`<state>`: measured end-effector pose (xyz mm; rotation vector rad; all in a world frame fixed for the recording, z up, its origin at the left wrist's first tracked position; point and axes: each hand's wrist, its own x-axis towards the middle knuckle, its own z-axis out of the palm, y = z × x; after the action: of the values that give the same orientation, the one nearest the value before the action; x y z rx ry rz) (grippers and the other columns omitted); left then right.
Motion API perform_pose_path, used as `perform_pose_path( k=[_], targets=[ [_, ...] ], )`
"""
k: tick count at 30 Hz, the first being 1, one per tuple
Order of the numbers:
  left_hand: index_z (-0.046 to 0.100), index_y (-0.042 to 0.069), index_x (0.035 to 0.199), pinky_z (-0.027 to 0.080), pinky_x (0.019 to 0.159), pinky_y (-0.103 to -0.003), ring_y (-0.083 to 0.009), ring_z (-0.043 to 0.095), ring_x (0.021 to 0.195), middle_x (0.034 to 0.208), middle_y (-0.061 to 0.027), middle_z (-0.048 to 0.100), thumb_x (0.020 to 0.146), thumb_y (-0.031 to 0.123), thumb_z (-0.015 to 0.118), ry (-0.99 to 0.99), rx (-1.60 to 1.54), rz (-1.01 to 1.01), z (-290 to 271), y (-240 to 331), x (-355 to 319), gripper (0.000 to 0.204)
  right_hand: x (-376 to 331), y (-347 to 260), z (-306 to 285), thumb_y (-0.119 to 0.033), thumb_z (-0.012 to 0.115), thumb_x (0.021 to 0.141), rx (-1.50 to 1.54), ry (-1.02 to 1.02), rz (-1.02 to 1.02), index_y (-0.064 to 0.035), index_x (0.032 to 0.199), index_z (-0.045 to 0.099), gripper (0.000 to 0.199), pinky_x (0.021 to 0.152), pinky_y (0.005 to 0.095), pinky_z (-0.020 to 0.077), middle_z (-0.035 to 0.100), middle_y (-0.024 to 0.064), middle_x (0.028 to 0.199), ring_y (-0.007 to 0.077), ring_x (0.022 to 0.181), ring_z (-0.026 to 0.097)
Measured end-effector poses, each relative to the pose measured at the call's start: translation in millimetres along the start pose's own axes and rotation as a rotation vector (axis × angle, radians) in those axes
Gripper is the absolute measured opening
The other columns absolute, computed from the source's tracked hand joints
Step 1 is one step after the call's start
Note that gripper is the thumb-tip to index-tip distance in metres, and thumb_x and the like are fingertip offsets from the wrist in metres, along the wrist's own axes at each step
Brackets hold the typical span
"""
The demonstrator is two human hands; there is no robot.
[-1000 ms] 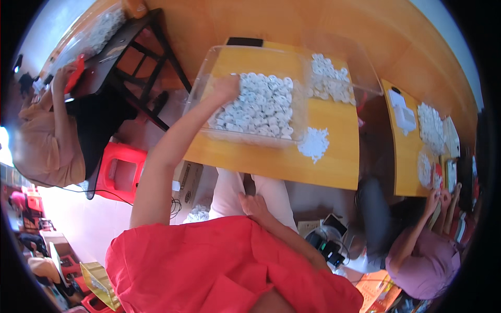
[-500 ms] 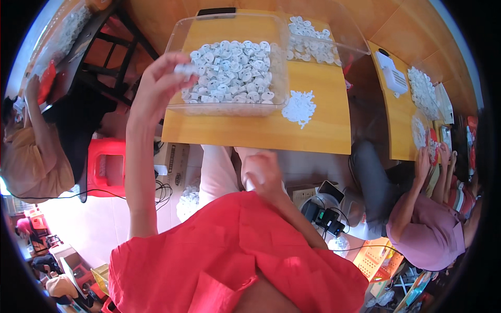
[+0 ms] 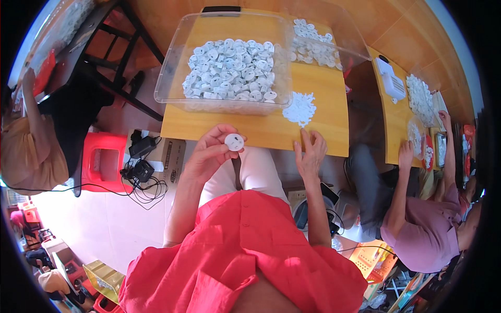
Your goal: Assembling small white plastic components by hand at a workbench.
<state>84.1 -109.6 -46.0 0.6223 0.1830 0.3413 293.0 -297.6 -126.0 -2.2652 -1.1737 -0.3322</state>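
Note:
My left hand (image 3: 209,154) pinches a round white plastic disc (image 3: 234,142) between thumb and fingers, above my lap just in front of the table edge. The disc's face is turned up and shows small holes and a dark slot. My right hand (image 3: 312,153) reaches over the table's front edge with its fingers apart and nothing in them. Just beyond its fingertips lies a loose pile of tiny white plastic pieces (image 3: 299,108). A transparent plastic bin (image 3: 172,100) on the table holds many similar white discs (image 3: 229,70).
Behind the small pile, a second transparent bin (image 3: 360,52) contains more white parts (image 3: 313,46). The yellow table (image 3: 323,138) ends above my knees. A red stool (image 3: 91,159) and cables (image 3: 141,180) are on the left. Co-workers sit at both sides, one in a pink shirt (image 3: 425,229).
My left hand came down from beside the bin to above my lap, bringing the disc. The right hand rose from my lap and moved right, to the table edge by the small pile.

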Motion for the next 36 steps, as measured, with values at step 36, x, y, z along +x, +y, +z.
perform_pose_path(
  k=[36],
  targets=[
    [0.05, 0.003, 0.108, 0.048, 0.07, -0.025, -0.019, 0.059, 0.085, 0.103, -0.0148, 0.058, 0.076, 0.008, 0.062, 0.073, 0.046, -0.062, 3, -13, 11, 0.034, -14, 5, 6, -0.002, 0.068, 0.064, 0.322, -0.002, -0.136, -0.0051, 0.08, 0.064, 0.017, 0.074, 0.0357, 0.0414, 0.058, 0.0063, 0.087, 0.0251, 0.083, 0.054]
  ],
)
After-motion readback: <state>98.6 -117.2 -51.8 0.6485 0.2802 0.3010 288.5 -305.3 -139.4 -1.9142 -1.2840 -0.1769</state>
